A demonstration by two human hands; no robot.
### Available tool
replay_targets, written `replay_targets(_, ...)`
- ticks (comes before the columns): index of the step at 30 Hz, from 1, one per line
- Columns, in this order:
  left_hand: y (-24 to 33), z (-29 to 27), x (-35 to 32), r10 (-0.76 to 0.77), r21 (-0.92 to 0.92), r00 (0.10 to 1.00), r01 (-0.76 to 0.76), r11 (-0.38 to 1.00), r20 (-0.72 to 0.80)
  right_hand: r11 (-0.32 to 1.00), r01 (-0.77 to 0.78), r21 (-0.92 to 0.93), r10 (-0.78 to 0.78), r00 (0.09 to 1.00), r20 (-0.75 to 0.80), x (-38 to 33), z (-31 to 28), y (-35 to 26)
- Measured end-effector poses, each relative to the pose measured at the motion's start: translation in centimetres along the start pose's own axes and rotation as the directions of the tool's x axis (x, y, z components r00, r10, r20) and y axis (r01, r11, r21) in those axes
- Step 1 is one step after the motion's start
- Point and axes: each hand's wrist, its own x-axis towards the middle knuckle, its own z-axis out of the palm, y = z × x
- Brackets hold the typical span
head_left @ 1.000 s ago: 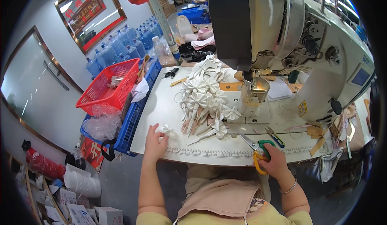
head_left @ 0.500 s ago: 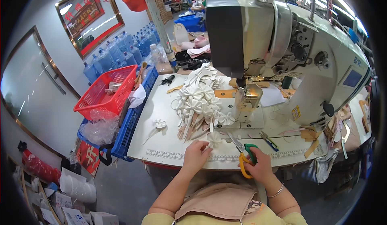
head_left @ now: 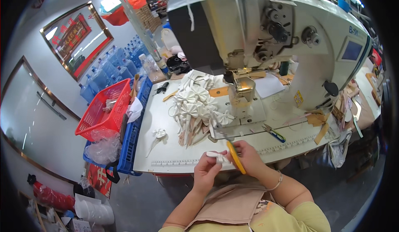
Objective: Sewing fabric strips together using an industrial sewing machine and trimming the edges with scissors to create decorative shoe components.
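Note:
My left hand (head_left: 206, 170) pinches a white fabric flower (head_left: 221, 157) just off the table's front edge. Beside it, my right hand (head_left: 249, 160) grips scissors with a yellow handle (head_left: 236, 159). Their blades point away from me toward the table, blurred. The two hands are close together, and the right fingers are near the flower, perhaps touching it. A heap of white fabric flowers with trailing strips (head_left: 193, 103) lies just beyond. One more white flower with a tail (head_left: 158, 134) lies apart on the left of the white table (head_left: 145, 153).
A large sewing machine (head_left: 309, 66) stands over the table at centre right. Small thread snips (head_left: 274, 133) lie before it, near a printed ruler strip (head_left: 291, 144). Fabric scraps (head_left: 320, 122) crowd the right. At left, a red basket (head_left: 104, 111) rests on a blue crate (head_left: 141, 111).
My left hand has lifted the flower off the table and turned it. My right hand has brought the scissors left, close beside it. The whole view has shifted too.

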Motion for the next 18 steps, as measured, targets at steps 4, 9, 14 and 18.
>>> replay_targets(4, 0.5, -1.8, 0.4, -0.043, 0.013, 0.984, 0.046, 0.999, -0.171, 0.718, 0.423, -0.553, -0.472, 0.88, 0.059, -3.1, -3.9, -0.7)
replay_targets(9, 2.1, -1.7, 0.4, 0.002, 0.156, 0.981, 0.029, 0.987, -0.193, 0.49, 0.471, -0.733, -0.477, 0.849, 0.227, -5.6, -5.2, -2.8)
replay_targets(14, 2.1, -1.2, 0.5, 0.004, 0.147, 0.979, 0.027, 0.989, -0.205, 0.552, 0.426, -0.717, -0.413, 0.886, 0.209, -5.1, -5.5, -2.3)
replay_targets(18, 2.4, -1.1, 0.4, -0.015, 0.142, 0.982, 0.042, 0.989, -0.186, 0.53, 0.428, -0.732, -0.36, 0.895, 0.263, -4.8, -5.9, -2.6)
